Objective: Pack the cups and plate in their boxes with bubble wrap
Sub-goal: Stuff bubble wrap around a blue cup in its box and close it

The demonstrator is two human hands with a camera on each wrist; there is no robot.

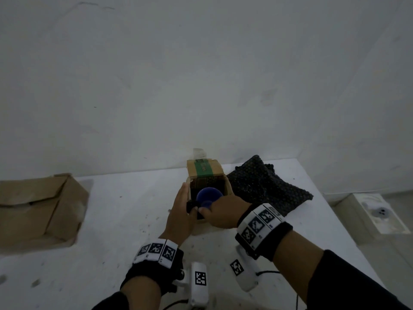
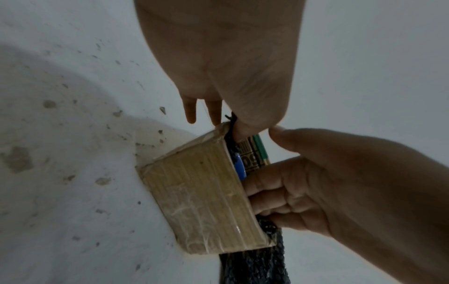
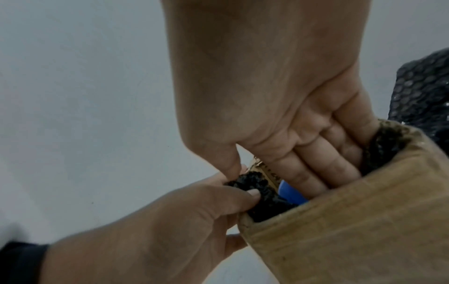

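Observation:
A small open cardboard box (image 1: pixel 206 173) stands on the white table, lined with black bubble wrap. A blue cup (image 1: pixel 210 194) sits inside it. My left hand (image 1: pixel 181 209) lies along the box's left side, and its thumb pins a fold of the bubble wrap (image 3: pixel 257 192) against the near corner. My right hand (image 1: pixel 221 214) reaches in over the near wall (image 3: pixel 352 230). Its fingers go down beside the blue cup (image 3: pixel 289 194), its thumb sits on the other side, and its fingertips are hidden. The left wrist view shows the box (image 2: pixel 206 196) and a sliver of the cup (image 2: pixel 239 169).
A loose heap of black bubble wrap (image 1: pixel 268 189) lies just right of the box. A larger brown cardboard box (image 1: pixel 38 209) lies at the table's (image 1: pixel 123 220) left. The wall runs close behind the small box. The table's right edge drops to the floor, where a white object (image 1: pixel 375 211) sits.

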